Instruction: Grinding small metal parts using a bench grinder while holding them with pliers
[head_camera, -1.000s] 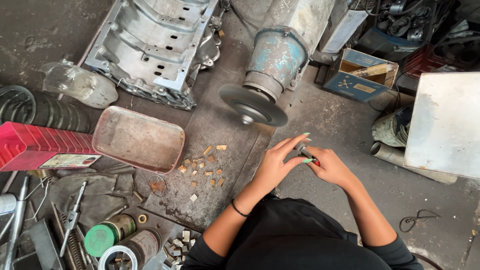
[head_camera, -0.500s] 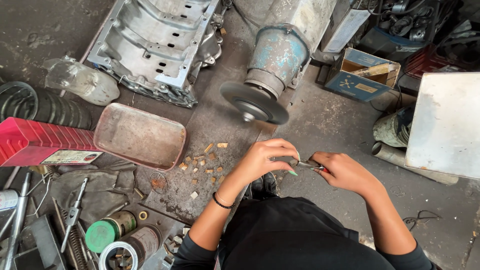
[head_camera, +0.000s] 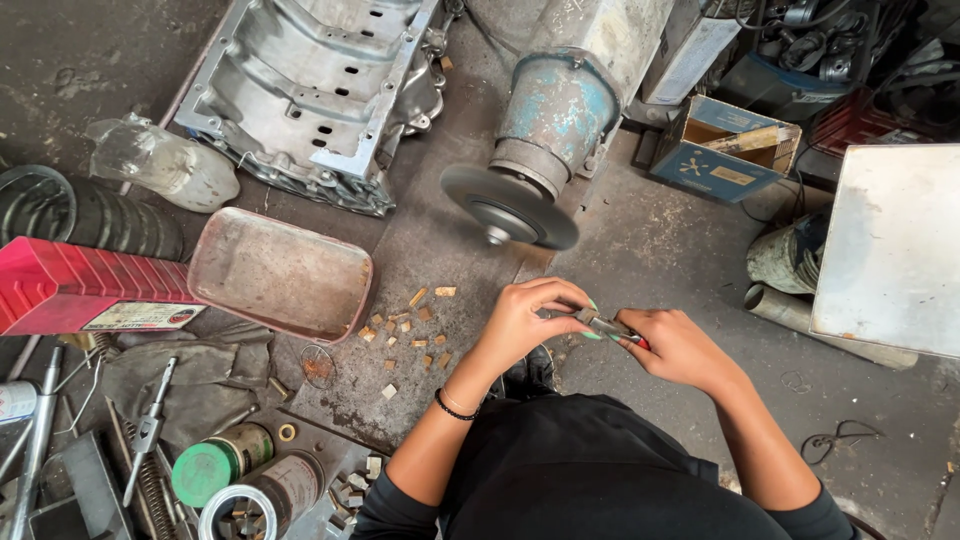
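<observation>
**Two hands on pliers below the grinding wheel**

The left hand (head_camera: 525, 322) and right hand (head_camera: 678, 345) meet on small pliers (head_camera: 608, 326), pinching a tiny metal piece too small to make out. Just beyond spins a grey grinding disc (head_camera: 510, 206) on a blue motor (head_camera: 555, 115). Small brass-coloured bits (head_camera: 410, 330) lie scattered left, beside a rusty tray (head_camera: 280, 272).

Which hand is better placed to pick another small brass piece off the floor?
Probably left. The left hand sits beside the scattered brass pieces, while the right hand grips the pliers on the far side.
</observation>
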